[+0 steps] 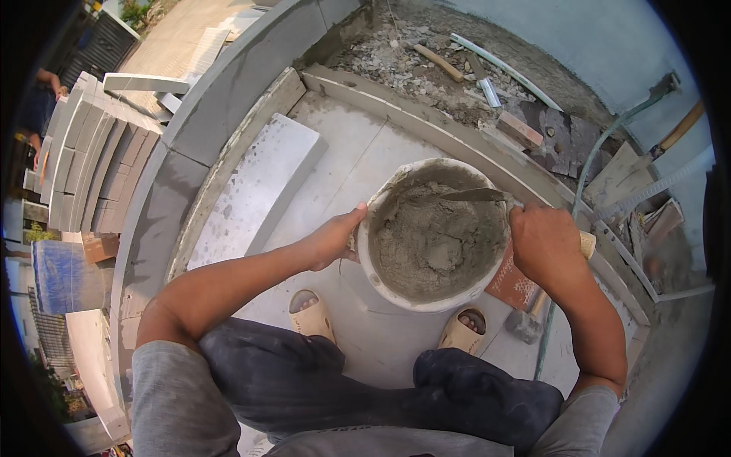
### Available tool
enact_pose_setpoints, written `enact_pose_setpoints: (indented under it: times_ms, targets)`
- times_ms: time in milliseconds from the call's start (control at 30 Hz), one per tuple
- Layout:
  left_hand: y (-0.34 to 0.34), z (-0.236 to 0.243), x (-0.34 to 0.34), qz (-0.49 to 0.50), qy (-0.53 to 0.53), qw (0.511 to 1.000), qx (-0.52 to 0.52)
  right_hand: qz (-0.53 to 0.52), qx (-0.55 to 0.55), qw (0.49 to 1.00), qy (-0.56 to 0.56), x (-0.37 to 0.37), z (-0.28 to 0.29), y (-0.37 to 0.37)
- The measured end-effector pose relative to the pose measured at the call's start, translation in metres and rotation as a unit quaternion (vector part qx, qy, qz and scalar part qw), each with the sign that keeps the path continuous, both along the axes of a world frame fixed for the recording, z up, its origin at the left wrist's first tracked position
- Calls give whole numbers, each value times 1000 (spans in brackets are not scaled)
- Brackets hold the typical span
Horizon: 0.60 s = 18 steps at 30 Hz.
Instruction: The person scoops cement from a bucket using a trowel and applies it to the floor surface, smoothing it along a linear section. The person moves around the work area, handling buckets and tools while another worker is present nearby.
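A whitish bucket [426, 302] of grey wet mortar [426, 244] sits between my knees and a curved step. My left hand [331, 240] grips its left side, fingers partly hidden behind the rim. My right hand [544, 244] is closed on a trowel at the bucket's right rim, with the blade [472, 195] lying over the mortar. Below the right side are a reddish perforated brick [502, 276] and a hammer [524, 324]. My sandalled feet rest on pale tiles [365, 129].
A pale curved slab [251, 183] lies left, beside a grey block wall [175, 183]. Stacked blocks [99, 167] and a person [46, 99] are beyond it. Rubble [411, 61], pipes [506, 68], a hose [601, 160] and a wooden-handled tool [678, 126] line the right wall.
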State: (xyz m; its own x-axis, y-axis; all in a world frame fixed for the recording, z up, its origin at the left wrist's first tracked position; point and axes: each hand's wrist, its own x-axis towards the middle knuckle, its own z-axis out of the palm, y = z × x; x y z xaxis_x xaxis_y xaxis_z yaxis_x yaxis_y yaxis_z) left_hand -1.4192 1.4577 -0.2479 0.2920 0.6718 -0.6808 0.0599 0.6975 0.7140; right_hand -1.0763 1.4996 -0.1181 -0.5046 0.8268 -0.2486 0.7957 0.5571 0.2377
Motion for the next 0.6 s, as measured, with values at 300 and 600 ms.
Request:
enact_pose_setpoints:
  times_ms: [300, 600]
  targets:
    - [54, 60, 75, -110, 164, 947, 254, -33, 19, 998, 55, 10, -80, 4]
    - [83, 62, 64, -13, 149, 981, 123, 16, -138, 981, 134, 22, -121, -60]
